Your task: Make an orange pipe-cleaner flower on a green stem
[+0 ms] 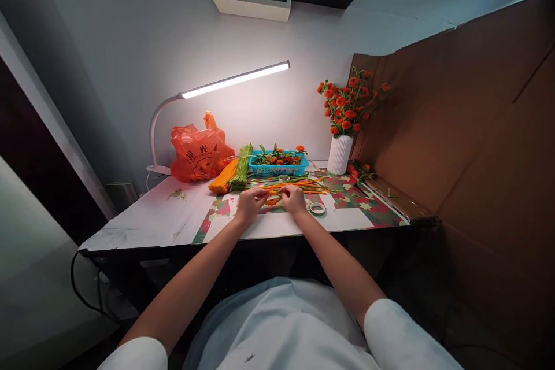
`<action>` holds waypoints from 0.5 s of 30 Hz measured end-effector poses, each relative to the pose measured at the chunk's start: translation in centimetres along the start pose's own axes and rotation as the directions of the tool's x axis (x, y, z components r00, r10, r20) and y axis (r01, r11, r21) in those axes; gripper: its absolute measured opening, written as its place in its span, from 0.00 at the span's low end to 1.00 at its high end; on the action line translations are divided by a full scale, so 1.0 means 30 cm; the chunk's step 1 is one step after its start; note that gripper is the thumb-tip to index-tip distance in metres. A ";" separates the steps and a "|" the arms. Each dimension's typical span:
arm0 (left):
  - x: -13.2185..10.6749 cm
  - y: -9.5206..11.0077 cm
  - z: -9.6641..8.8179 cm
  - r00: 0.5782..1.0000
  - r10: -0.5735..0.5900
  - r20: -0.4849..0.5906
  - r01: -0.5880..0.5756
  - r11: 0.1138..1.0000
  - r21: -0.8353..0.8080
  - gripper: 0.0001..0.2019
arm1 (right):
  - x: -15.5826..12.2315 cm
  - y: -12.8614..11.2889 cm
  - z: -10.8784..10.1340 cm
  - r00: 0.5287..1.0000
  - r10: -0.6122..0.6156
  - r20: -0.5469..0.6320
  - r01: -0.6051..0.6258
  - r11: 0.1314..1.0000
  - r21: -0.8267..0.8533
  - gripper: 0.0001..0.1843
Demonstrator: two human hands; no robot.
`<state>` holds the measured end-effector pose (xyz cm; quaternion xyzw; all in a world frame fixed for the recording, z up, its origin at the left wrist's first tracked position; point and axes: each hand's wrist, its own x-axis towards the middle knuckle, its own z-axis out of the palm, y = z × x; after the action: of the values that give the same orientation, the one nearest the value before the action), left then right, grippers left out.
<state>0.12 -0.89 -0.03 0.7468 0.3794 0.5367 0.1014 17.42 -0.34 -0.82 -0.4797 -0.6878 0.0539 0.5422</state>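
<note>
Your left hand [250, 206] and right hand [293, 200] pinched an orange chenille piece [272, 202] between them, over the tabletop [143, 214]; probably light, soft and easily bent, it was best held near its 2 ends.

Orange piece [272, 202] between left hand [251, 204] and right hand [293, 201]; lamp [236, 79] lit.

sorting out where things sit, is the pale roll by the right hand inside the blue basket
No, the pale roll lies on the table, beside the right hand, and the blue basket stands farther back.
</note>
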 end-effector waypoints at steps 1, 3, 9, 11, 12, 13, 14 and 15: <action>0.000 -0.002 0.000 1.000 0.010 0.008 -0.010 1.000 0.001 0.06 | 0.000 -0.001 0.001 1.000 0.003 0.000 -0.003 1.000 0.009 0.11; 0.000 -0.005 0.001 0.999 0.030 0.017 -0.030 1.000 0.005 0.06 | 0.000 0.000 0.002 1.000 0.024 0.006 -0.024 0.999 0.037 0.11; 0.003 -0.006 0.005 0.998 0.054 0.043 -0.054 0.998 -0.013 0.06 | 0.002 0.004 -0.006 0.999 0.035 -0.012 -0.034 0.998 0.044 0.11; 0.003 -0.002 0.007 0.999 0.033 0.035 -0.032 0.999 -0.029 0.06 | 0.004 0.001 -0.015 1.000 -0.006 -0.031 0.006 1.000 0.002 0.11; 0.003 0.000 0.008 0.999 0.019 0.027 -0.018 0.999 -0.033 0.06 | 0.005 -0.002 -0.020 0.999 -0.030 -0.031 0.030 0.999 -0.018 0.12; 0.003 0.002 0.008 1.000 0.007 0.020 -0.006 0.999 -0.036 0.06 | 0.006 -0.006 -0.025 0.998 -0.051 -0.025 0.051 0.998 -0.036 0.12; 0.002 0.004 0.008 1.000 -0.002 0.017 0.002 0.999 -0.038 0.06 | 0.007 -0.010 -0.029 0.998 -0.066 -0.016 0.066 0.997 -0.050 0.13; 0.003 0.006 0.007 1.000 -0.007 0.018 0.008 0.999 -0.040 0.06 | 0.007 -0.014 -0.032 0.997 -0.075 -0.007 0.075 0.995 -0.059 0.13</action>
<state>0.39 -0.91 0.05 0.7480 0.3705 0.5370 0.1215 17.93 -0.83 -0.03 -0.4695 -0.7042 0.0112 0.5325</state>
